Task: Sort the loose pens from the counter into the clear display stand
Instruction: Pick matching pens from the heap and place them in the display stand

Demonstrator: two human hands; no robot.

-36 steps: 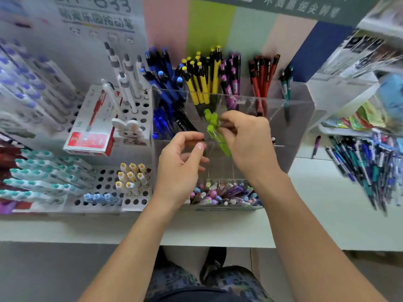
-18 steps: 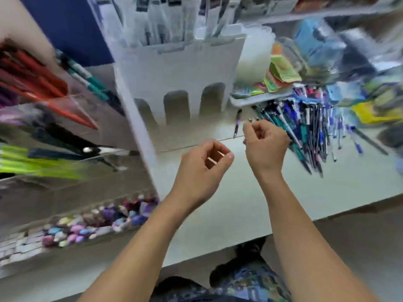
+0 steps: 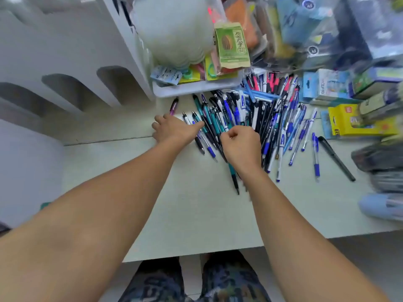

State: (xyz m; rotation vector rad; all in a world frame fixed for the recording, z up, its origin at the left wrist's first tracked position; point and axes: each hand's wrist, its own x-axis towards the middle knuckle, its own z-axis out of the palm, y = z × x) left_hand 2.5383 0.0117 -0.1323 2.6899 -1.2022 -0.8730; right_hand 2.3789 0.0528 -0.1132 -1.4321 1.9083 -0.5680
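Your two hands are over the near-left edge of the pile of loose pens (image 3: 250,118), which fans across the white tabletop (image 3: 196,214) from the middle of the view out to the right. The clear display stand is out of view, so from here you cannot tell which way the carry will go.

Your left hand (image 3: 174,130) lies low on the tabletop with its fingers stretched out and relaxed, gripping nothing. Its thumb side points toward the pile and reaches the nearest pens. A lone purple pen (image 3: 173,105) lies just beyond its fingertips, apart from the rest and close under the white tray (image 3: 196,89).

Your right hand (image 3: 241,147) is curled into a loose fist right on top of the pile. A teal pen with a dark tip (image 3: 233,174) runs out from under it toward you, but the back of the hand hides the fingers, so you cannot tell whether it pinches that pen or only hovers over it.

The relation that matters is the lie of the pens. Nearly all of them run with their long axes pointing away from you and toward you, splayed slightly like a fan, with tips toward your body. For the pens on the left edge, your left hand is nearer; for the dense blue and black middle, your right hand already sits over them. A grasp across the barrels, fingers closing from the sides, looks the most natural, since the pens overlap and touch one another.
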